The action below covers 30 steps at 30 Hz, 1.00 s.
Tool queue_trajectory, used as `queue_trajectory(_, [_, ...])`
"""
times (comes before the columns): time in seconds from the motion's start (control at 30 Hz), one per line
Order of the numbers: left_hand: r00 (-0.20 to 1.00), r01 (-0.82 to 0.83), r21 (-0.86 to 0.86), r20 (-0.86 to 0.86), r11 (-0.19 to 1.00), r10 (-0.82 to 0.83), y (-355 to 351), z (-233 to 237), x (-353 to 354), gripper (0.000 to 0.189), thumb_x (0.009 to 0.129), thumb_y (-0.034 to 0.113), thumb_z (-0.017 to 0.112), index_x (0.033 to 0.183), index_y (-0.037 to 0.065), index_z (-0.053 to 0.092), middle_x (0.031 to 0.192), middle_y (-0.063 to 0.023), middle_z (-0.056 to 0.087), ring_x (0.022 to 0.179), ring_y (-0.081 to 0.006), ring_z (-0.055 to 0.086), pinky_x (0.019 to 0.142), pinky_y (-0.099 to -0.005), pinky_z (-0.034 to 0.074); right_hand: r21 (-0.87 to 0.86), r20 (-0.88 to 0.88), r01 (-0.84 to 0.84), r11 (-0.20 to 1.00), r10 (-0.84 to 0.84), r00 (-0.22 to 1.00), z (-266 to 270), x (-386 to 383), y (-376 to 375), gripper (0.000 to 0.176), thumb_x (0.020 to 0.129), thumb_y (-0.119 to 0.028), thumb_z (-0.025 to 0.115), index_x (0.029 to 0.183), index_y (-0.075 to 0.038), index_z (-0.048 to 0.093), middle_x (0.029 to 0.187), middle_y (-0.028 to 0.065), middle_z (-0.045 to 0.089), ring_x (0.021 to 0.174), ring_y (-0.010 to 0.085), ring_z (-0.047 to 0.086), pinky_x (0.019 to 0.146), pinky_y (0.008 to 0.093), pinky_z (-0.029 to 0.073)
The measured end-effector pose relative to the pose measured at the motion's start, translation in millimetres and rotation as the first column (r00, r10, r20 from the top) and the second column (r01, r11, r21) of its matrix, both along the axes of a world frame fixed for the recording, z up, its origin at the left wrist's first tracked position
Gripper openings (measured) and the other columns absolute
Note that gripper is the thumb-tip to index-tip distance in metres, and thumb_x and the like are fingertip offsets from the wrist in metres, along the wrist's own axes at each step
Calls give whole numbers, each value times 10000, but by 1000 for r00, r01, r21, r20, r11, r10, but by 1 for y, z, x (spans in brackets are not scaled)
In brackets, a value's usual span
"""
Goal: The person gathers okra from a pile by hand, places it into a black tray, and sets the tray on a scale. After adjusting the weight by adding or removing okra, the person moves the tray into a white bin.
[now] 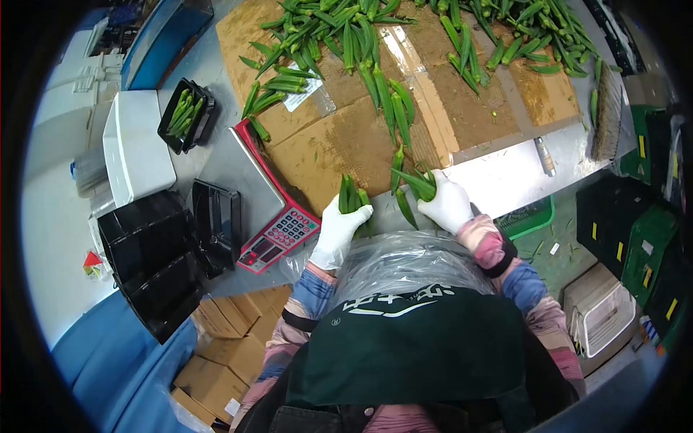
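White gloves cover both of my hands at the near edge of the table. My left hand (339,229) is closed round a small bunch of okra (349,196) that points away from me. To its right, my right hand (446,205) grips more okra (419,185), with the pods sticking out to the left. Between the hands, loose pods (404,206) lie at the metal table edge. A large pile of okra (346,32) spreads over the flattened cardboard (317,155) beyond them.
A red-framed scale (287,229) stands left of my hands. Further left are a black tray of okra (185,117), stacked black trays (151,252) and a white box (137,141). A knife (545,156) and a brush (606,115) lie at right.
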<state>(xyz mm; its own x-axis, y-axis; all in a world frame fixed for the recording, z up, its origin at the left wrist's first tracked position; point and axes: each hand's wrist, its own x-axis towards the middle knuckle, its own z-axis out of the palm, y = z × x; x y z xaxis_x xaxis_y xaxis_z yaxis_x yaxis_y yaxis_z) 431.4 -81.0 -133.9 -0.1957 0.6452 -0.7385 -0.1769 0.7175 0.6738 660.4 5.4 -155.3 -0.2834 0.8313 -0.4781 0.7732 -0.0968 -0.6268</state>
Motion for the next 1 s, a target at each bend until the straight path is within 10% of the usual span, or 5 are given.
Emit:
queue_trajectory(0.2, [922, -73, -92, 374, 993, 102, -3, -25, 36, 411, 900, 33, 725, 1287, 27, 587, 1121, -27, 671, 980, -140, 635, 855, -308, 526, -292, -265, 84, 953, -165, 950, -25, -7, -28, 538, 745, -197, 793, 1230, -23, 637, 1068, 170, 724, 1006, 298, 700, 896, 367, 545])
queue_trajectory(0.33, [771, -130, -19, 626, 991, 113, 1, 3, 21, 406, 952, 54, 660, 1334, 13, 529, 1225, -98, 639, 1080, -214, 640, 920, -394, 557, -739, -453, 67, 671, -568, 687, -18, 11, -17, 437, 873, -114, 756, 1273, 0, 622, 1115, 81, 712, 979, 184, 677, 904, 327, 535])
queue_trajectory(0.6, [641, -221, 8, 755, 975, 139, 7, 69, -24, 468, 980, 88, 614, 1414, -10, 468, 1342, -143, 576, 1199, -262, 604, 1008, -452, 540, -843, -522, -155, 515, -712, 470, 29, -36, 2, 378, 962, -186, 686, 1276, 10, 609, 1169, 96, 691, 1032, 168, 666, 905, 319, 530])
queue_trajectory(1.0, [993, -90, 381, -35, 920, 112, -30, 170, -179, 501, 1022, 267, 612, 1439, 34, 461, 1250, -55, 605, 1128, -140, 582, 964, -307, 485, -738, -664, -222, 637, -630, 401, 111, -280, -46, 427, 1013, -309, 617, 1347, -46, 579, 1183, 82, 667, 1027, 169, 633, 901, 323, 511])
